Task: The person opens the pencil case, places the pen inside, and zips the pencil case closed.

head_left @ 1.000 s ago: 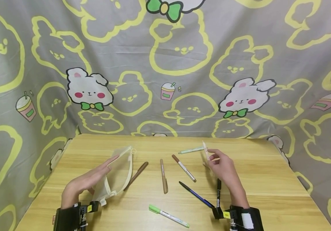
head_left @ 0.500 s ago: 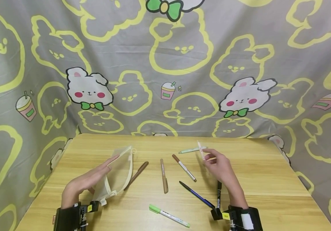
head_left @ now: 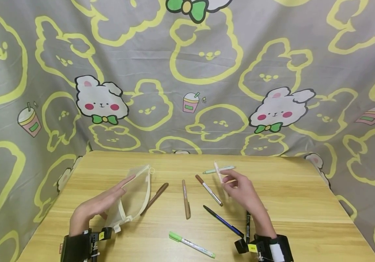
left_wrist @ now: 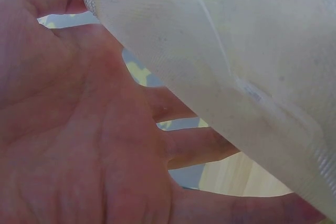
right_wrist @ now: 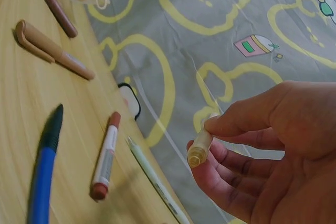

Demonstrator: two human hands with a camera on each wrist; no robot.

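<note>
My left hand (head_left: 97, 203) holds a translucent zip pouch (head_left: 137, 194) up on edge at the left of the table, its cream-trimmed mouth facing right. In the left wrist view the thumb is at the zipper edge and the other fingers reach behind the pouch (left_wrist: 247, 56). Over the right part of the table my right hand (head_left: 242, 187) pinches a slim whitish pen (head_left: 218, 171) between thumb and fingers, tilted upward. The right wrist view shows the end of this pen (right_wrist: 201, 148) sticking out past the fingertips.
Around the middle lie a dark brown pen (head_left: 156, 198), a tan pen (head_left: 185, 200), a white-and-brown marker (head_left: 208, 190), a blue pen (head_left: 223, 221) and a green highlighter (head_left: 192, 245). A pale green pen (head_left: 210, 171) lies behind; a black marker (head_left: 247, 227) is near the right wrist.
My right hand has moved left with the whitish pen, which now overlaps the pale green pen in the head view. The left hand and pouch have stayed put.
</note>
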